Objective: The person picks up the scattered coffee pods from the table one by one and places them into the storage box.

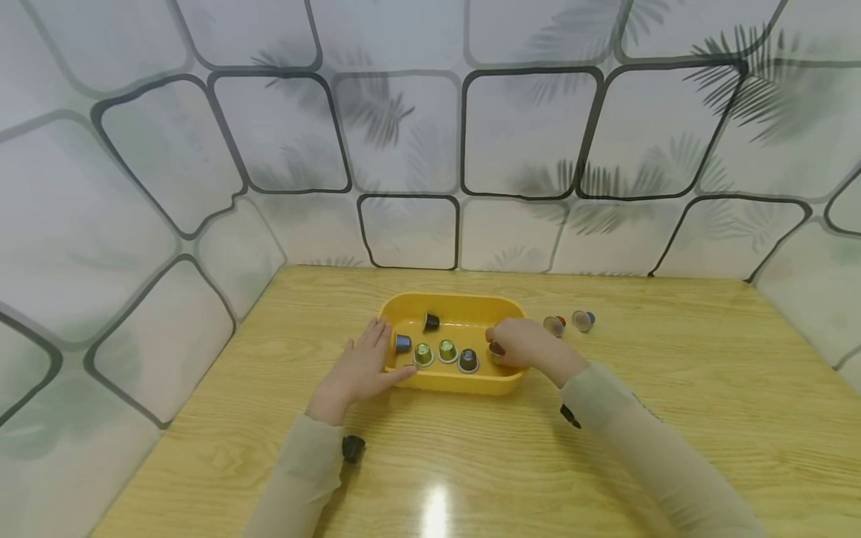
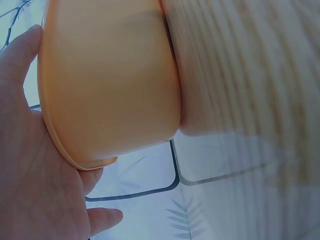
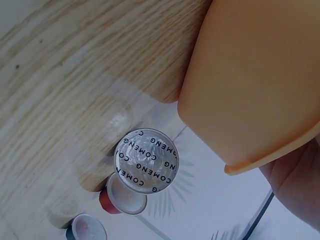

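Yellow tray (image 1: 403,308) holds 5 capsules; both hands rest at its rim.

Bright, even overhead light with a white glare spot on the table (image 1: 436,512) near the bottom edge, soft short shadows, strong fisheye bending at the head view's edges, and both wrist views soft and blurred up close against the tray (image 2: 110,85).

A light wooden table (image 1: 673,418) is carrying a yellow tray (image 1: 464,382) near its far middle. 2 capsules are lying on the wood just right of the tray: a red capsule (image 1: 554,325) and a blue-ended capsule (image 1: 582,320).
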`<state>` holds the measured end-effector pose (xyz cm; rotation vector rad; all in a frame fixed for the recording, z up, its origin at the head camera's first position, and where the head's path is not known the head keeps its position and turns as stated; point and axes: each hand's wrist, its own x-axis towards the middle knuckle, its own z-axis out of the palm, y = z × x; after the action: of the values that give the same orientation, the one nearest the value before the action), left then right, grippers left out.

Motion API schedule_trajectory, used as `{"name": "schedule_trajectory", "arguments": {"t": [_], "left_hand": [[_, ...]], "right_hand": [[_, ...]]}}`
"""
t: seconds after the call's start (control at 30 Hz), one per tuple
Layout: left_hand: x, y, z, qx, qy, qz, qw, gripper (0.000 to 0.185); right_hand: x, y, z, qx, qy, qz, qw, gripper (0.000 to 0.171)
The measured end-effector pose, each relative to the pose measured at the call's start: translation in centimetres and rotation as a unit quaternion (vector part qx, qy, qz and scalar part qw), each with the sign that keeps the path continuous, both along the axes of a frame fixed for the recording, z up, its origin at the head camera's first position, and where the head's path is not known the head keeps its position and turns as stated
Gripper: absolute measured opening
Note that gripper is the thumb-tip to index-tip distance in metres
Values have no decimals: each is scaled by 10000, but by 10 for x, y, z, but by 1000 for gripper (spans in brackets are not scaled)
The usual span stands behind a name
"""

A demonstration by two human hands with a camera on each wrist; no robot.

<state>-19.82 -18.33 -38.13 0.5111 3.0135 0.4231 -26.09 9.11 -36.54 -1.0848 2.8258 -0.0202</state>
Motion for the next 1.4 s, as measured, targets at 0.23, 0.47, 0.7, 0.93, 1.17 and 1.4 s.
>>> {"name": "schedule_trajectory", "arguments": {"t": [0.23, 0.47, 0.7, 0.93, 1.17, 1.4], "left_hand": [[0, 0, 1, 22, -10, 0, 10000, 92], [0, 0, 0, 75, 13, 10, 10000, 91], [0, 1, 1, 72, 3, 40, 10000, 90], [0, 1, 1, 60, 4, 22, 10000, 91], [1, 1, 1, 87, 1, 0, 10000, 92], [2, 2, 3, 135, 1, 19, 9999, 89]], "right_hand": [[2, 0, 2, 62, -24, -8, 10000, 21], [5, 1, 5, 77, -86, -9, 9999, 10], [7, 1, 7, 64, -106, 30, 9999, 25], [9, 3, 9, -36, -57, 111, 9999, 28], [9, 4, 13, -213, -283, -91, 9993, 34], [11, 8, 18, -390, -310, -296, 9983, 37]]}}
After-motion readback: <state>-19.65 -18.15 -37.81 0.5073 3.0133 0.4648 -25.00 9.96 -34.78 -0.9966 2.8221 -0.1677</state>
